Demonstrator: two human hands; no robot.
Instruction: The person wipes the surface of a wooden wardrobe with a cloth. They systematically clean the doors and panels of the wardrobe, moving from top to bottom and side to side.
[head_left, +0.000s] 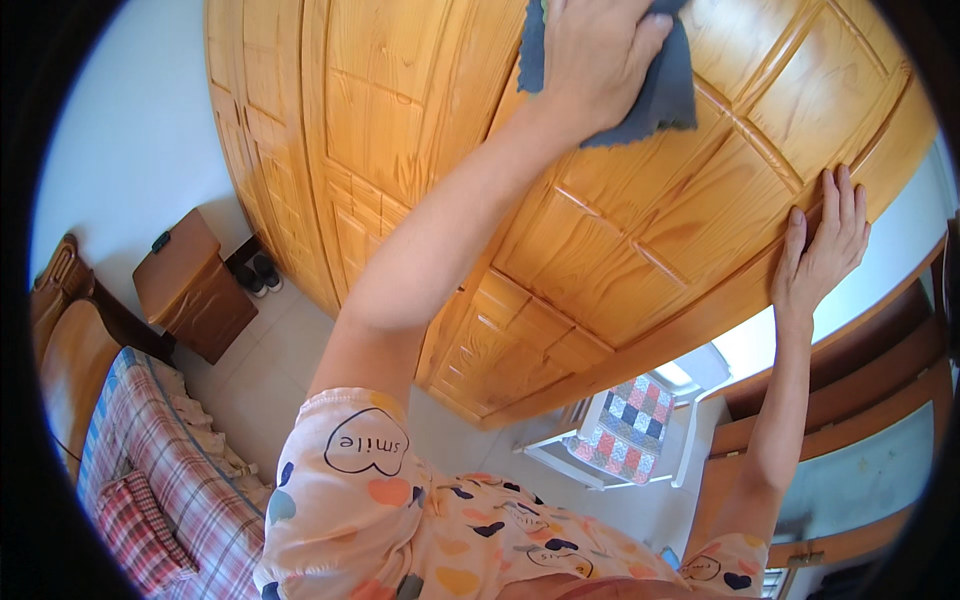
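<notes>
My left hand (596, 64) presses a blue-grey cloth with ragged edges (637, 112) against the upper part of a varnished wooden wardrobe door (637, 202). Its thumb lies over the cloth, and the fingertips run out of view at the top. Farther right, my right hand (821, 240) rests on the outer side edge of the wardrobe (720, 300), thumb and fingers apart, with nothing in it. Raised panels and moulded strips cross the door, which looks shut.
A plaid-covered bed (180, 480) with a checked pillow (139, 525) stands at lower left. Beyond it are a brown nightstand (199, 292) and dark shoes (259, 276). A white chair with a patchwork seat (626, 431) stands right of the wardrobe, near a wooden cabinet (817, 442).
</notes>
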